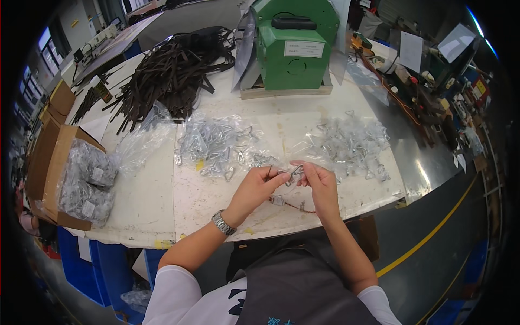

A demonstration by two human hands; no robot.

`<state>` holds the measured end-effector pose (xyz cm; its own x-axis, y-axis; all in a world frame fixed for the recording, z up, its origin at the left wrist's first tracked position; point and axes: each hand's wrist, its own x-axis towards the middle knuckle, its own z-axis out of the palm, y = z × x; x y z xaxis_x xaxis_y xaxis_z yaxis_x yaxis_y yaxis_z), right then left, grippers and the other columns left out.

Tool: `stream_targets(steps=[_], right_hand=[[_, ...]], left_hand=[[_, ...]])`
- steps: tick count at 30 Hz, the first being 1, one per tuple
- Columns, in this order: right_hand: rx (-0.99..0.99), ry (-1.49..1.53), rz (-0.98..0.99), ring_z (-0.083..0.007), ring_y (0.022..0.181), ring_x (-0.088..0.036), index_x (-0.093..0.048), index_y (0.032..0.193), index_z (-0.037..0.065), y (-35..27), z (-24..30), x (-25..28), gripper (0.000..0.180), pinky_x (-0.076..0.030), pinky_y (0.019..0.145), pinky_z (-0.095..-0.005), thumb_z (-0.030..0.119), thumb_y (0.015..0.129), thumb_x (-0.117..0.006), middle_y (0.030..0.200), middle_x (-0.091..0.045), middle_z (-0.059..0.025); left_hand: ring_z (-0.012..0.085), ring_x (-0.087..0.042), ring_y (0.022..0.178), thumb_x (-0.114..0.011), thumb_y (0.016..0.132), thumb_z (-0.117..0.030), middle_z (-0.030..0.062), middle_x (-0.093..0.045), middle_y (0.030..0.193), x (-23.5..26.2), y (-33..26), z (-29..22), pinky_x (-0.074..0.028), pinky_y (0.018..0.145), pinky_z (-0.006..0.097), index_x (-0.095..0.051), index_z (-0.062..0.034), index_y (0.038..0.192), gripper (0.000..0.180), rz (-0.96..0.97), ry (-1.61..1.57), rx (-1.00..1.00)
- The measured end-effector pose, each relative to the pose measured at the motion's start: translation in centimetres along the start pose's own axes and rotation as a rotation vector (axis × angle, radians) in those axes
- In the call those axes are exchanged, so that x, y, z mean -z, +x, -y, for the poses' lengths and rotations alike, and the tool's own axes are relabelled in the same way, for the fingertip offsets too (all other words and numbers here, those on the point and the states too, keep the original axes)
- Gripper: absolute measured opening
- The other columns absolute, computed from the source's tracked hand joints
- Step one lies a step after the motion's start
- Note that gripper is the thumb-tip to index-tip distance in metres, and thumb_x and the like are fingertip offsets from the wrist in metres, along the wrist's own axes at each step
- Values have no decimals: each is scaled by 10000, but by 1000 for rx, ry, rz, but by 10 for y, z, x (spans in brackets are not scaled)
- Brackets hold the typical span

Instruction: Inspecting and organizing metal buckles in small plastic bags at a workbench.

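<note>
My left hand [253,190], with a metal watch [222,222] on its wrist, and my right hand [323,187] meet over the near middle of the table. Both pinch at a small silvery wire buckle [295,172] between their fingertips; the fingers partly hide it. Beyond my left hand lies a loose pile of triangular wire buckles [216,143] on clear plastic. Another pile, of metal pieces in clear plastic bits [355,143], sits beyond my right hand. Just under my hands, a small metal tag-like piece [277,200] with a thin reddish cord rests on the table.
A green machine [295,57] stands at the back middle. Left of it is a heap of dark straps [168,70], with a small bottle [101,89] nearby. An open carton [49,173] with bagged parts stands at the left edge. Tools and cords [411,97] crowd the far right.
</note>
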<state>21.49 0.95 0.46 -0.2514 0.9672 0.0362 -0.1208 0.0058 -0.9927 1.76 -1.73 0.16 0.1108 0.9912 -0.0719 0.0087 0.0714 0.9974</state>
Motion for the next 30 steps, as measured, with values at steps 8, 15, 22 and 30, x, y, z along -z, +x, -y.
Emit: stream_targets(steps=[8, 15, 22, 30], right_hand=[[6, 252, -44, -83, 806, -602, -733, 1269, -23, -7, -17, -13, 354, -503, 785, -246, 263, 1117, -589, 896, -660, -5], [-99, 349, 11, -115, 918, -670, -739, 1203, -33, -4, -26, -23, 290, -540, 882, -279, 215, 1083, -648, 1079, -750, -75], [-97, 422, -28, -139, 799, -714, -718, 1090, -42, -4, 6, -7, 306, -591, 752, -285, 237, 1109, -594, 1086, -770, -142], [-272, 44, 474, -113, 647, -680, -717, 1097, -53, -16, 31, 5, 314, -545, 568, -247, 231, 1108, -585, 1045, -781, -158]], left_hand=[[17, -430, 506, -698, 1052, -222, -24, -645, 730, 4, 3, 4, -310, 459, 216, -689, -46, 845, 273, 95, -340, 154], [8, -453, 509, -701, 1045, -242, -33, -671, 745, 4, 1, -3, -342, 450, 209, -704, -47, 858, 271, 93, -298, 112], [4, -434, 546, -657, 1065, -197, -21, -684, 834, 33, 11, -15, -329, 481, 196, -752, -7, 1219, 263, 108, -213, 21], [11, -542, 590, -732, 1002, -183, -41, -680, 767, 27, 9, -3, -329, 487, 195, -731, -41, 1150, 205, 364, -210, 45]])
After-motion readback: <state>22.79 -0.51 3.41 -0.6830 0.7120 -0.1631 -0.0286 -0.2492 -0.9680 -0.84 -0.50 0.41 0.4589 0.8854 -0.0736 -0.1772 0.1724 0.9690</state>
